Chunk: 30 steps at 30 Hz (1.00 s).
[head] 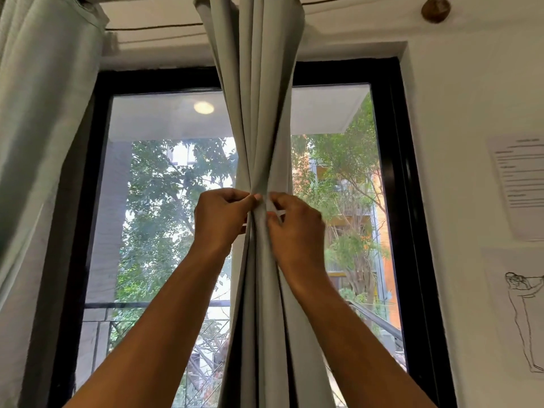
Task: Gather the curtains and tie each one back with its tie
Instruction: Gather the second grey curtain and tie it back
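A grey curtain (259,113) hangs in the middle of a big window (391,172) with a black frame. The curtain is bunched up tight at its middle, like a waist. Both hands are up there. The left hand (219,219) is closed and pinches the left side of the bunch. The right hand (295,228) is closed too, and its fingers hold a thin pale tie (275,212) that lies against the front of the bunch. The two hands almost touch. Another curtain (44,128) hangs at the far left, partly over the window. On the white wall to the right are a printed paper (521,184) and a line drawing (524,316) below it.
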Each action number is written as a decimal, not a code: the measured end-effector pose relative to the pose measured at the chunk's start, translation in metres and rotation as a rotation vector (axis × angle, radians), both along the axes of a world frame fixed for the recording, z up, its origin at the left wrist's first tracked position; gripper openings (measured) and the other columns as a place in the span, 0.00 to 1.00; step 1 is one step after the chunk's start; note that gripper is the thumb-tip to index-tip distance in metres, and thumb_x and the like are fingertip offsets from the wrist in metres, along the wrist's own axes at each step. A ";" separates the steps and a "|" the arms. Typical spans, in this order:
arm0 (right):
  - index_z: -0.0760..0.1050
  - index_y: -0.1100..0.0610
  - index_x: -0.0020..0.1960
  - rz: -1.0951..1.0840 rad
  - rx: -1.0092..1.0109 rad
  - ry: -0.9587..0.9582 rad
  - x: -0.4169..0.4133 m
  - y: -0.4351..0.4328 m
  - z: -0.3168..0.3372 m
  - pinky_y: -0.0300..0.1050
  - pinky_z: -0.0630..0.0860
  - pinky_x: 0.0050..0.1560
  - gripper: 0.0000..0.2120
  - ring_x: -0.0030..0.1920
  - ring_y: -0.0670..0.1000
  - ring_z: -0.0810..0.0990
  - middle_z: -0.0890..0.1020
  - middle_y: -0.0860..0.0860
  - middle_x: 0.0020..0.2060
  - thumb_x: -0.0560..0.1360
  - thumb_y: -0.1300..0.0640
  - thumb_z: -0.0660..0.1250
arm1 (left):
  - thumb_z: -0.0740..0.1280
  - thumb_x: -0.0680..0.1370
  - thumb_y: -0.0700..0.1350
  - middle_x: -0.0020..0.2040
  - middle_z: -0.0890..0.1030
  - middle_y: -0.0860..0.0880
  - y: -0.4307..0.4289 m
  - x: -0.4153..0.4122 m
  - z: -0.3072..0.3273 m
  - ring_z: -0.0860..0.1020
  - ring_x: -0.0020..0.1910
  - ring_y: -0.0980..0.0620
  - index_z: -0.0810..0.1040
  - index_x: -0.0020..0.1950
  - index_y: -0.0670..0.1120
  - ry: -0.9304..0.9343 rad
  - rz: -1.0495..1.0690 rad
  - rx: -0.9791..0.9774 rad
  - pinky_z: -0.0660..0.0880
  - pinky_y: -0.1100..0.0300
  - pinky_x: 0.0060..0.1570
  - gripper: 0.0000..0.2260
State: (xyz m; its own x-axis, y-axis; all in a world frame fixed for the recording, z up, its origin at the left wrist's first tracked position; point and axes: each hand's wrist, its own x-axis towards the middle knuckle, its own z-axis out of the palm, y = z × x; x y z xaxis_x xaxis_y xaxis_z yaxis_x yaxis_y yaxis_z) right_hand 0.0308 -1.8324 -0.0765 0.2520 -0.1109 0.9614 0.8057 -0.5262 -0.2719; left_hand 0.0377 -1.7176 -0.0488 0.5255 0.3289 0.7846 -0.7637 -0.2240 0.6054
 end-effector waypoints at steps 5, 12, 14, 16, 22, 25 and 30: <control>0.77 0.51 0.63 -0.031 -0.035 -0.037 0.001 0.011 -0.003 0.47 0.74 0.47 0.14 0.47 0.54 0.79 0.79 0.52 0.48 0.78 0.58 0.62 | 0.73 0.74 0.44 0.30 0.83 0.49 -0.002 -0.011 -0.001 0.81 0.27 0.53 0.82 0.40 0.43 0.065 -0.158 -0.085 0.75 0.64 0.25 0.05; 0.81 0.55 0.56 0.077 -0.217 -0.075 0.004 0.010 -0.008 0.51 0.76 0.45 0.11 0.42 0.55 0.79 0.79 0.55 0.43 0.77 0.60 0.63 | 0.74 0.73 0.43 0.31 0.82 0.46 0.006 -0.011 0.005 0.80 0.27 0.51 0.81 0.37 0.42 0.065 -0.078 0.001 0.75 0.64 0.26 0.07; 0.83 0.53 0.52 0.264 -0.117 0.048 0.015 -0.006 0.003 0.50 0.78 0.49 0.09 0.43 0.52 0.82 0.84 0.52 0.44 0.75 0.57 0.66 | 0.73 0.74 0.42 0.34 0.82 0.43 0.008 -0.008 0.006 0.81 0.30 0.47 0.81 0.37 0.42 0.059 -0.008 0.048 0.77 0.61 0.29 0.07; 0.83 0.54 0.51 0.365 0.109 0.175 0.036 -0.020 0.020 0.50 0.78 0.55 0.08 0.47 0.50 0.83 0.85 0.50 0.46 0.74 0.57 0.67 | 0.73 0.74 0.43 0.37 0.84 0.41 0.010 -0.006 0.006 0.83 0.36 0.42 0.81 0.37 0.42 0.048 0.057 0.093 0.81 0.55 0.36 0.08; 0.70 0.58 0.65 0.404 -0.008 0.745 0.097 -0.027 0.046 0.50 0.72 0.55 0.29 0.58 0.54 0.76 0.76 0.54 0.60 0.70 0.45 0.71 | 0.74 0.73 0.47 0.36 0.84 0.39 0.023 -0.002 0.006 0.83 0.38 0.38 0.82 0.34 0.45 0.007 0.211 0.146 0.81 0.44 0.48 0.09; 0.77 0.60 0.55 0.448 -0.057 0.815 0.107 -0.022 0.034 0.45 0.70 0.44 0.17 0.38 0.48 0.81 0.83 0.53 0.44 0.71 0.50 0.72 | 0.75 0.72 0.47 0.34 0.84 0.41 0.030 -0.002 0.006 0.84 0.38 0.41 0.82 0.33 0.46 0.003 0.275 0.151 0.80 0.43 0.49 0.10; 0.78 0.60 0.44 0.482 0.128 0.660 0.105 -0.031 0.022 0.41 0.69 0.38 0.05 0.36 0.47 0.78 0.81 0.54 0.40 0.73 0.58 0.70 | 0.74 0.72 0.48 0.33 0.82 0.48 0.035 -0.004 0.006 0.83 0.38 0.46 0.83 0.35 0.47 -0.014 0.375 0.197 0.81 0.48 0.48 0.08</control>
State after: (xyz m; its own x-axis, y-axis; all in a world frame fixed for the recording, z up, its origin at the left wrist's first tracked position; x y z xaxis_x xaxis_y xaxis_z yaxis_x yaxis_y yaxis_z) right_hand 0.1359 -1.8631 -0.0548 0.8085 0.0549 0.5860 0.5884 -0.0967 -0.8028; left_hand 0.0332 -1.6831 -0.0427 0.3872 0.3379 0.8578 -0.6153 -0.5983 0.5134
